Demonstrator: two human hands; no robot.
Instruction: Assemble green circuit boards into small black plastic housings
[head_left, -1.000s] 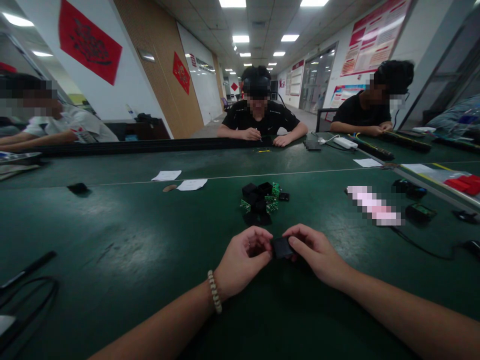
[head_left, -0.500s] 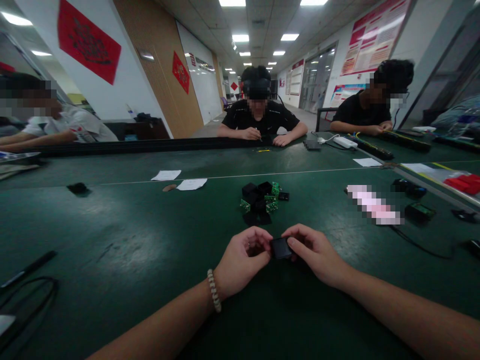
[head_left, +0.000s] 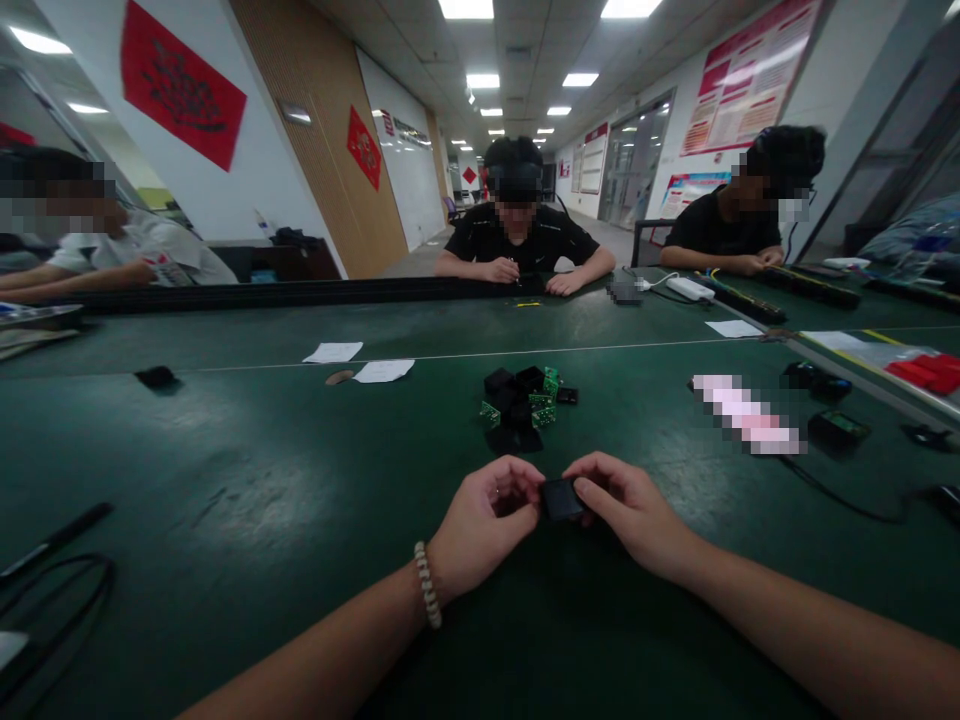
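Between my two hands is a small black square plastic case (head_left: 562,499), tilted so that a flat face shows. My left hand (head_left: 487,520) pinches its left edge; a beaded bracelet is on that wrist. At the right edge, the thumb and fingers of my right hand (head_left: 630,510) are closed on the same case, the thumb lying on its upper right corner. Just beyond my hands lies a pile of black plastic parts (head_left: 514,400), with small green circuit boards (head_left: 541,408) among them.
Papers (head_left: 384,371) lie along a seam in the green table (head_left: 262,570). At right are a blurred-out pink item (head_left: 746,415), a cable and black devices (head_left: 838,428); at left, a black pen-like stick (head_left: 60,540) and a looped cable. Three people sit around the table.
The view has tilted very slightly. Both hands keep their hold on the black case, with hardly any visible movement.
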